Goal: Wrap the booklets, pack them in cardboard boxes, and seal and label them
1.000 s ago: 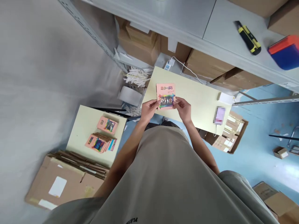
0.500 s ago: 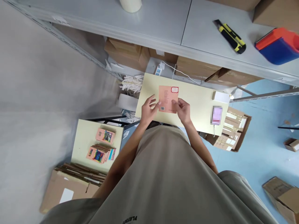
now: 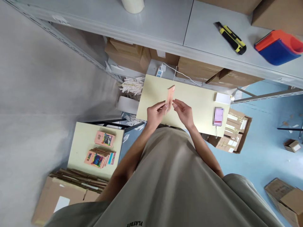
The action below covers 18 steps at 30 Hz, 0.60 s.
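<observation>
Above the cream work table, a thin pink book stands nearly edge-on to me, its covers hard to read. My left hand pinches its lower left side between thumb and fingers. Just right of the book is my right hand, its fingers loosely bent and apart from the thumb; it seems not to grip the book. On the side table at left lie similar pink books with colourful covers, one pile behind another stack.
A charging phone and a white box occupy the table's right end. Overhead, a grey shelf carries a yellow-black utility knife and a red-blue tape dispenser. Cartons stand right; flattened cardboard leans lower left.
The pink book has turned from facing me flat to nearly edge-on. My left hand has moved right and taken hold of it, while my right hand has let go.
</observation>
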Motion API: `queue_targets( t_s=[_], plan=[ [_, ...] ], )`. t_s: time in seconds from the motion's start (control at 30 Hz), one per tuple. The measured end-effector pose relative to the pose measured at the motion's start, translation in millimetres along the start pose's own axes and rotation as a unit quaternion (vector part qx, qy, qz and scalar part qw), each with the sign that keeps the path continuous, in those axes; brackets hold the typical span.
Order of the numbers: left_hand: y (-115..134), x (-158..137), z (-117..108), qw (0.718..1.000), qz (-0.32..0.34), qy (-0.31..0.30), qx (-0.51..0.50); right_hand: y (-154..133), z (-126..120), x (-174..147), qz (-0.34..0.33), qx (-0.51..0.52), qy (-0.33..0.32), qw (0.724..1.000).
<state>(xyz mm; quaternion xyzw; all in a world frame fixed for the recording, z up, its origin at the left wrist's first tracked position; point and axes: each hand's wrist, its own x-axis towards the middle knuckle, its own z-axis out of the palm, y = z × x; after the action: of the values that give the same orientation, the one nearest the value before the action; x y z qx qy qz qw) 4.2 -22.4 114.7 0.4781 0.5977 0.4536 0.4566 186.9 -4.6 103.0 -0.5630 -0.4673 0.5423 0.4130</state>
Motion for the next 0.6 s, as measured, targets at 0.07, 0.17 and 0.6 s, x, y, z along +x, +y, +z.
queue_targets(
  t_s=[0.07,0.17,0.6],
  plan=[
    [4,-8,10,0.999,0.031,-0.03,-0.006,-2,7,-5,0.006,0.016,-0.024,1.0],
    [1,-12,15,0.998,0.036,-0.053,-0.02,-3,1,-7,0.01,0.01,-0.022,1.0],
    [-5,13,-23,0.993,-0.027,-0.079,-0.082,-13,-43,3,0.009,0.035,-0.119,0.992]
  ],
)
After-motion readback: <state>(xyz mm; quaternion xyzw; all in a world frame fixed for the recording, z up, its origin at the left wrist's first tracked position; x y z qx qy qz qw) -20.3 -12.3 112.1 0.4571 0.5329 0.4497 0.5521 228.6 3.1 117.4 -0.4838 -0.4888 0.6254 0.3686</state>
